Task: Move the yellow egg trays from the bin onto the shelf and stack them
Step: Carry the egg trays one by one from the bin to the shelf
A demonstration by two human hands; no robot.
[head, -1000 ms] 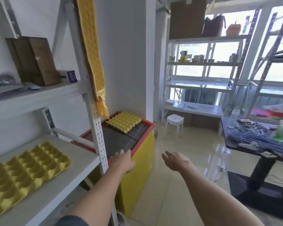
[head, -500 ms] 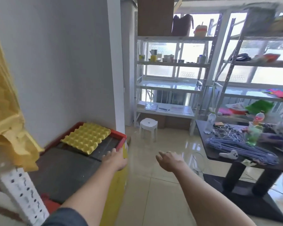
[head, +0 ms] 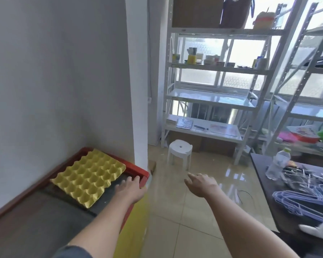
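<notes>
A yellow egg tray (head: 89, 176) lies flat on the dark surface inside the bin (head: 136, 169), a yellow box with a red rim that stands against the wall at lower left. My left hand (head: 130, 189) reaches over the bin's right edge with fingers straight, just right of the tray and apart from it. My right hand (head: 200, 184) hangs over the floor further right, fingers relaxed, holding nothing. The shelf with the stacked trays is out of view.
A white stool (head: 179, 150) stands on the tiled floor ahead. White metal racks (head: 211, 97) line the window wall. A dark table (head: 287, 211) at right carries a water bottle (head: 277, 162) and several hangers (head: 304, 200).
The view has swung right, away from the shelf and its trays. Both hands have moved forward, and the left hand now sits over the bin beside the tray.
</notes>
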